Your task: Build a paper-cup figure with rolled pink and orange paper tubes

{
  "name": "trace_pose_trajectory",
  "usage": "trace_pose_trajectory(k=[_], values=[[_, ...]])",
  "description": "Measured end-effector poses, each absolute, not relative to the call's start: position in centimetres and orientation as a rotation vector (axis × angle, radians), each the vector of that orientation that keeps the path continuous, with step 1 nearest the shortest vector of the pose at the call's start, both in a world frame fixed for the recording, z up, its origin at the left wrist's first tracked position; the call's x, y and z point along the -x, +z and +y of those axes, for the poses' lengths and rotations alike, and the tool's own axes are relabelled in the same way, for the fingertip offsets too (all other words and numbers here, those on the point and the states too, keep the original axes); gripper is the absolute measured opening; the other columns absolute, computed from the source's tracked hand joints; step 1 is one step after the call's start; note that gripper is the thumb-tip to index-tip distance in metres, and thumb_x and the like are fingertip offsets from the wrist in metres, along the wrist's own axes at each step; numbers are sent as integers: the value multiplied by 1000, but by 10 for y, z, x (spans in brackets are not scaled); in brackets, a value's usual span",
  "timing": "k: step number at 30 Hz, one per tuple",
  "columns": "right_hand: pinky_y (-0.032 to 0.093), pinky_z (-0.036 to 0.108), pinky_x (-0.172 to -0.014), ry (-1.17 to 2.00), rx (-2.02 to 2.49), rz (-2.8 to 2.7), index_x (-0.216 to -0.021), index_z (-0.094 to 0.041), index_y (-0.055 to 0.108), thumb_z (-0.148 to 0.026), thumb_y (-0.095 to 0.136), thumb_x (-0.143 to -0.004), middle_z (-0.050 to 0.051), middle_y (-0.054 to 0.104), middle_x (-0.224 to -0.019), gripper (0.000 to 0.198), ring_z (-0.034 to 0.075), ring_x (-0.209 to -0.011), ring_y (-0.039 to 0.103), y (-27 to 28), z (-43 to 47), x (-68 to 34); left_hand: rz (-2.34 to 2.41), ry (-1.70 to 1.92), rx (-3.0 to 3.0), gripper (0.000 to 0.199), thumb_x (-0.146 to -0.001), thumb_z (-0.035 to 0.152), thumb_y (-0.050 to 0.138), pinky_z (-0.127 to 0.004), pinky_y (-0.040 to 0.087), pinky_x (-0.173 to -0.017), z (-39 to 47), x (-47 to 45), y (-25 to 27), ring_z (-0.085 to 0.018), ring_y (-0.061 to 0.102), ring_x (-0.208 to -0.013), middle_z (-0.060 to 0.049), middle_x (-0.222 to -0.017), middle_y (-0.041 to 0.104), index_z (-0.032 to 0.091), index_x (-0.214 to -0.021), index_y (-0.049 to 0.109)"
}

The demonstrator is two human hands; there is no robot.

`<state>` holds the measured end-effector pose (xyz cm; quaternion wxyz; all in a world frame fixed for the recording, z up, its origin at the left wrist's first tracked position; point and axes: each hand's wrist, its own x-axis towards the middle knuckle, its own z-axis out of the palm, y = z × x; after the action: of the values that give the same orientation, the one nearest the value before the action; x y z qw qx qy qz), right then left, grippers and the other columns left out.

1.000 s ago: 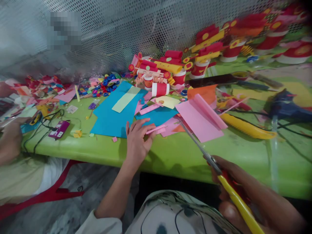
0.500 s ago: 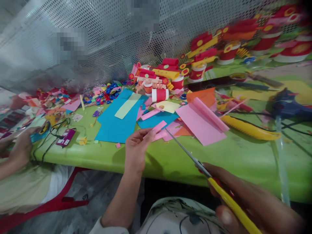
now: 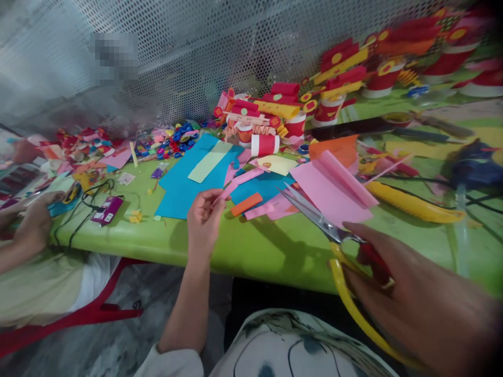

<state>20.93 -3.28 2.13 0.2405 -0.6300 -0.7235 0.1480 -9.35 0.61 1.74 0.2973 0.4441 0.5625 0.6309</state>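
Note:
My left hand (image 3: 204, 220) is closed in a pinch above the table's front edge. Between its fingertips is the end of a narrow pink paper strip (image 3: 244, 179); its exact edge there is partly hidden. An orange strip (image 3: 247, 204) and another pink strip (image 3: 260, 211) lie just right of those fingers. My right hand (image 3: 408, 293) grips yellow-handled scissors (image 3: 326, 225), their blades slightly parted and pointing toward the paper pile. Beyond the blades lies a pink sheet (image 3: 330, 188) with a rolled-up edge. Blue sheets (image 3: 176, 191) carry a pale green strip (image 3: 210, 161).
Paper-cup models (image 3: 283, 107) in red and yellow stand along the perforated metal panel (image 3: 176, 68). A yellow cutter-like tool (image 3: 416, 204) lies at right. At left are a purple device (image 3: 107, 210) with black cable and another person's hands (image 3: 35, 222).
My left hand has drawn back to the left, and an orange strip now shows beside it. The scissors have swung more side-on, and their blades have parted.

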Motion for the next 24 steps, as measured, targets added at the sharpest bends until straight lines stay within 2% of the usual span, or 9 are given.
trace_pose_trajectory(k=[3, 5, 9, 15, 19, 24], values=[[53, 43, -61, -116, 1650, -2285, -129, -20, 59, -44, 46, -94, 13, 74, -101, 45, 34, -82, 72, 21, -21, -194, 1466, 1605, -1274, 26, -88, 33, 74, -29, 55, -84, 8, 94, 10, -19, 74, -97, -8, -99, 79, 21, -109, 64], [56, 45, -66, -272, 1625, -2307, -128, -15, 58, -40, 44, -96, 15, 72, -104, 43, 35, -85, 72, 24, -16, -183, 1453, 1589, -1322, 23, -91, 34, 71, -30, 55, -82, 8, 95, 6, -19, 74, -93, -7, -97, 79, 22, -108, 63], [57, 43, -72, -273, 1706, -2413, -133, -13, 57, -34, 48, -98, 14, 71, -102, 42, 33, -86, 72, 30, -10, -171, 1472, 1542, -1495, 13, -95, 31, 64, -33, 55, -86, 5, 95, 5, -20, 72, -98, -8, -105, 78, 22, -101, 71], [57, 48, -85, -234, 1791, -2518, -134, -16, 59, -36, 53, -98, 11, 70, -103, 41, 34, -96, 72, 28, -7, -169, 1520, 1262, -2122, 15, -94, 26, 67, -38, 49, -93, 2, 82, 9, -22, 70, -103, -5, -111, 78, 25, -108, 71], [57, 48, -83, -280, 1733, -2513, -134, -14, 60, -34, 50, -99, 12, 69, -105, 41, 33, -94, 71, 25, -8, -169, 1619, 1093, -2294, 8, -99, 25, 60, -40, 46, -92, 8, 78, 7, -22, 71, -96, -4, -103, 79, 24, -101, 67], [58, 46, -73, -324, 1690, -2482, -134, -13, 59, -34, 49, -99, 11, 69, -104, 43, 34, -91, 71, 22, -10, -172, 1571, 1160, -2154, 26, -97, 24, 64, -38, 51, -93, 13, 75, 8, -22, 72, -107, -6, -119, 77, 24, -122, 60]])
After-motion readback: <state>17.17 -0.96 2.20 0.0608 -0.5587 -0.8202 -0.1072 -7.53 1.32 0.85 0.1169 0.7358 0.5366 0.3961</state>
